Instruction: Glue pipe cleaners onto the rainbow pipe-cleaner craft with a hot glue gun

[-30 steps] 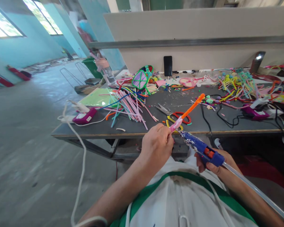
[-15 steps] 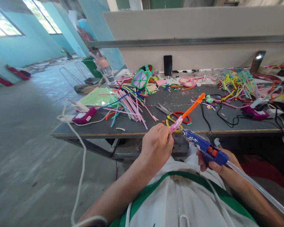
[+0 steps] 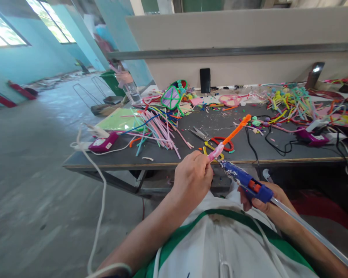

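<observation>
My left hand [image 3: 192, 177] is closed in a pinch on the pink lower end of an orange and pink pipe cleaner stem [image 3: 231, 136], which slants up to the right over the table edge. My right hand [image 3: 265, 197] grips a blue hot glue gun [image 3: 243, 179] with an orange trigger. Its nozzle points up-left and meets the pink end of the stem beside my left fingers. A clear glue stick [image 3: 313, 234] juts out of the gun's back toward the lower right.
A dark worktable [image 3: 191, 156] carries a pile of coloured pipe cleaners [image 3: 159, 129], scissors with red handles [image 3: 213, 139], a green sheet [image 3: 120, 119], a magenta device [image 3: 103, 143] with a white cable, black cords [image 3: 266, 141] and a phone [image 3: 205, 80] propped against the back board.
The glue gun drifted slightly right and down, then came back left against the stem. My left hand and the stem stayed almost still.
</observation>
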Demonstrator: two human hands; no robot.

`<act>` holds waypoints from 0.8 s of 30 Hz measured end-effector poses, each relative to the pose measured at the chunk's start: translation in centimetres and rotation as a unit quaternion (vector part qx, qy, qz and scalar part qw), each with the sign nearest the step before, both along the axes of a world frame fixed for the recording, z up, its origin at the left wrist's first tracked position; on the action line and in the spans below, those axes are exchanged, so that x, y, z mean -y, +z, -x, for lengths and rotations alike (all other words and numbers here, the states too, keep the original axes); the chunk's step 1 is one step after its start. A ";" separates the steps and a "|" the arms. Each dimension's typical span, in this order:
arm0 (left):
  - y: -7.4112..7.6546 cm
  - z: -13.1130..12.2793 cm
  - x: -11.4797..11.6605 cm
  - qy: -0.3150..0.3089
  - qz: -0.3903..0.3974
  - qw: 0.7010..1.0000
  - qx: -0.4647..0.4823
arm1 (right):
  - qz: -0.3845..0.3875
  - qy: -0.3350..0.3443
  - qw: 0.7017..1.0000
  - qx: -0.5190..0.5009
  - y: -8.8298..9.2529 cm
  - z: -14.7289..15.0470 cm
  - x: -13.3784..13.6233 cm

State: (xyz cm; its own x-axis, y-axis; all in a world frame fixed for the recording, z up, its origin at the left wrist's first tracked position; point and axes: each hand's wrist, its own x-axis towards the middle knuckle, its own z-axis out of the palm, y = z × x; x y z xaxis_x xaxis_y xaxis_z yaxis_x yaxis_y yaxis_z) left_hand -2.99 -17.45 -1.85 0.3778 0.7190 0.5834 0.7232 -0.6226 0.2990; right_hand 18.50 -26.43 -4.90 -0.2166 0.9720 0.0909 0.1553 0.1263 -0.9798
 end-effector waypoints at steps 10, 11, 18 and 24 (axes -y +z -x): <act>0.2 -0.1 -0.1 0.008 0.006 1.000 0.008 | 0.008 -0.005 1.000 0.005 0.0 0.5 0.1; 0.2 -0.1 -0.1 0.008 0.007 1.000 0.011 | 0.009 -0.007 1.000 0.005 0.0 0.6 0.0; 0.2 -0.2 0.0 0.004 0.010 1.000 0.023 | 0.004 -0.004 1.000 -0.004 -0.4 0.6 -0.3; 0.2 -0.1 0.0 0.005 0.009 1.000 0.026 | 0.013 0.005 1.000 0.006 -0.5 0.2 0.0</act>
